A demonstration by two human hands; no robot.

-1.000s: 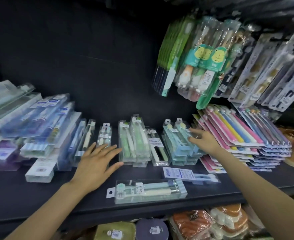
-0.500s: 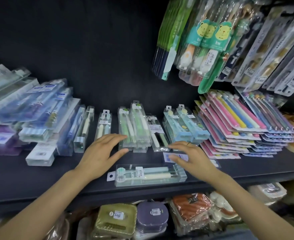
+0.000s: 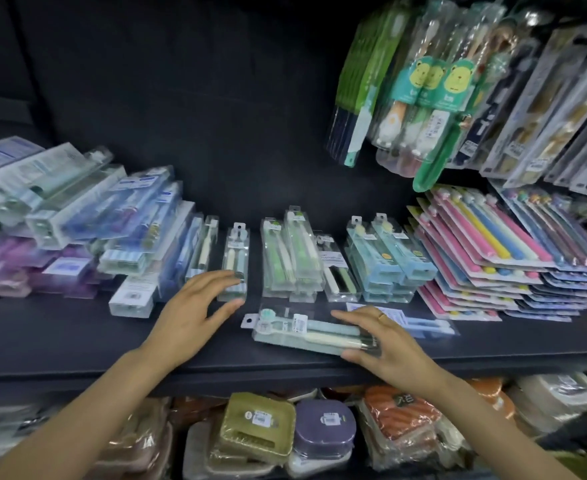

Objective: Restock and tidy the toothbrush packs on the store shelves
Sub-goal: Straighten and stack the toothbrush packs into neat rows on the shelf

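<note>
**Gripping a loose toothbrush pack at the shelf's front edge**

Lying crosswise near the front of the dark shelf [image 3: 60, 337], the clear plastic two-brush toothbrush pack [image 3: 305, 332] is the landmark here, its hang tab pointing left. The right hand [image 3: 385, 341] holds the right end of this pack, fingers laid over its top and thumb curled against the near edge; a ring shows on one finger. Left of the pack, the left hand [image 3: 195, 310] hovers over the shelf with fingers spread and holding nothing, its fingertips at the foot of a narrow clear pack with pale brushes [image 3: 235, 261].

Just behind the landmark pack stand rows of clear packs: green-brushed ones [image 3: 290, 254], a single labelled pack [image 3: 337, 271] and a stack of light blue boxes [image 3: 385, 261]. A flat white-labelled pack [image 3: 420, 322] lies right of the landmark, partly under the right hand. Farther right rises a slanted pile of pink-carded multicolour brush sets [image 3: 486, 258]. To the far left, a loose heap of long clear boxes with blue and purple print [image 3: 77, 220] leans over the shelf. Above and to the right hang bear-printed children's brushes [image 3: 434, 91] and other carded packs. Below the shelf edge sit wrapped soap dishes, olive [image 3: 257, 427] and purple [image 3: 325, 427].
</note>
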